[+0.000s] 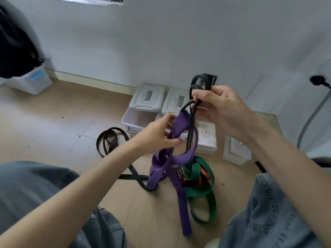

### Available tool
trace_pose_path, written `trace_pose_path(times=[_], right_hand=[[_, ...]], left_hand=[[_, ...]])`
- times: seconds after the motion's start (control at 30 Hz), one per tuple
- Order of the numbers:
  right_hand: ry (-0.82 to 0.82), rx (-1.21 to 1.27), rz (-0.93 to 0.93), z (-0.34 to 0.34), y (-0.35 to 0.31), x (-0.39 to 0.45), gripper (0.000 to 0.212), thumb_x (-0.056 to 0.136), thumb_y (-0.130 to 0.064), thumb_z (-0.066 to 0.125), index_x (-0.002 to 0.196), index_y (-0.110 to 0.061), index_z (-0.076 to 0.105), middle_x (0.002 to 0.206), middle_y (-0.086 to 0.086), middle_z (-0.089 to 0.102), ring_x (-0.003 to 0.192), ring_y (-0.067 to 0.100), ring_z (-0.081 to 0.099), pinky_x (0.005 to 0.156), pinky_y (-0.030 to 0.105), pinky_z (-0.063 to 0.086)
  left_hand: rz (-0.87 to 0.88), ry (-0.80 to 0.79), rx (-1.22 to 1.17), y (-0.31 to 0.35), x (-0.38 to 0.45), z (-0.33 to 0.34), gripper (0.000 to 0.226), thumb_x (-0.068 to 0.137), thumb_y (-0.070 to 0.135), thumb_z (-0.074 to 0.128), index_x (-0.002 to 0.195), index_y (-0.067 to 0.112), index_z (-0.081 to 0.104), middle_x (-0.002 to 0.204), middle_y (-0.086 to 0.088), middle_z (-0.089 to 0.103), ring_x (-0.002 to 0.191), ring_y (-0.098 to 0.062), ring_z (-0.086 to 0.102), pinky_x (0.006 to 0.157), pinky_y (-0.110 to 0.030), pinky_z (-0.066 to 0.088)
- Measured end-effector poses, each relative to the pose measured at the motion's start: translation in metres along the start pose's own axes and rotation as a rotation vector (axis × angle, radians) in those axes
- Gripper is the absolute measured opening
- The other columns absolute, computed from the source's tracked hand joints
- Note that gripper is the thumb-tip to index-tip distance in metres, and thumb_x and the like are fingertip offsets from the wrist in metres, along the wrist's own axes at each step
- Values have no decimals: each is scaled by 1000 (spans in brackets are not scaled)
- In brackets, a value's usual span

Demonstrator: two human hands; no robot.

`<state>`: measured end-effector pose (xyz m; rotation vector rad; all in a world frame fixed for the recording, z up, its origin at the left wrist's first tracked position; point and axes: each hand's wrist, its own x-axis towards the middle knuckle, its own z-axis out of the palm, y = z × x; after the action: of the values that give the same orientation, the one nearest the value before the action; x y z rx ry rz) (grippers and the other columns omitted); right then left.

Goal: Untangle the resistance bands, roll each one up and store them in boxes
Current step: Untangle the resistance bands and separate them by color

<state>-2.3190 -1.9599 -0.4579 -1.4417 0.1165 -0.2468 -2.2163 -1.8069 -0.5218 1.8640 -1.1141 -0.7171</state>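
My right hand holds a narrow black band lifted above the floor, with loops sticking up above the fingers. My left hand grips a wide purple band that hangs tangled with the black one and trails down to the floor. A green band and a red band lie knotted together under the purple one. Another black band lies loose on the floor to the left. Several small white boxes sit by the wall; one open box stands at the left front.
Closed lidded boxes stand behind the open one, and a lid lies at the right. My knees in jeans frame the tangle. A clear bin and dark bag are at far left. A grey cable runs at right.
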Motion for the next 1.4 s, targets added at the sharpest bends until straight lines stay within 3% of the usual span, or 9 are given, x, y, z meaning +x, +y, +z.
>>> trace_pose_path(times=[0.13,0.27,0.43,0.67,0.77,1.03,1.13,1.23,1.4], right_hand=[[65,-126,74,-4,3,-2,8,85,-13,61,78,-11,58,60,-7,61,62,10,59,75,31,56],[279,-53,92,-10,2,5,13,90,-3,55,78,-5,56,56,-3,57,51,6,56,57,22,53],[136,63,11,-7,-5,6,7,89,-6,56,85,-2,60,65,0,60,56,7,60,59,20,52],[169,-404,315,-8,20,2,15,89,-3,57,101,7,59,101,27,65,86,33,69,80,41,57],[99,-444,360,-2,22,1,21,90,-5,58,108,6,57,106,27,65,85,33,70,72,35,59],[87,-101,522,-5,19,-1,30,89,-17,62,115,-3,55,110,17,65,80,27,71,67,30,59],[86,-581,426,-3,23,-5,23,87,-21,64,104,-6,61,96,9,68,72,17,71,65,27,59],[-134,-754,159,14,19,-8,10,81,-19,70,91,-17,69,84,-2,73,75,8,69,74,25,56],[-438,-710,238,36,31,-16,34,80,-17,72,113,-20,62,102,-3,71,93,6,66,89,23,51]], left_hand=[[-16,210,187,5,0,-5,22,87,11,58,108,18,59,98,-1,66,86,-11,61,84,-27,52],[183,413,372,37,-11,-29,27,73,40,70,89,19,64,82,8,69,75,-4,65,70,-16,50],[358,376,-78,73,-20,-51,32,66,52,74,67,28,53,57,16,59,50,4,52,47,-7,39],[-10,140,514,43,-15,-39,41,71,56,61,72,16,53,71,-2,65,68,-19,62,65,-29,52],[-24,173,248,51,-12,-38,35,69,54,64,74,21,53,67,4,60,56,-7,56,49,-12,43],[-177,208,-514,47,-8,-38,29,82,26,68,91,0,58,50,6,42,47,-9,37,46,-19,34],[-208,297,-792,49,-6,-43,23,88,17,63,69,8,51,46,6,38,41,-7,32,38,-16,31],[-228,329,-1004,54,-2,-39,45,91,12,57,47,15,48,40,6,37,33,-5,30,34,-15,28],[-277,281,-1333,61,1,-40,43,92,14,52,50,14,41,43,6,32,35,-4,25,37,-12,23]])
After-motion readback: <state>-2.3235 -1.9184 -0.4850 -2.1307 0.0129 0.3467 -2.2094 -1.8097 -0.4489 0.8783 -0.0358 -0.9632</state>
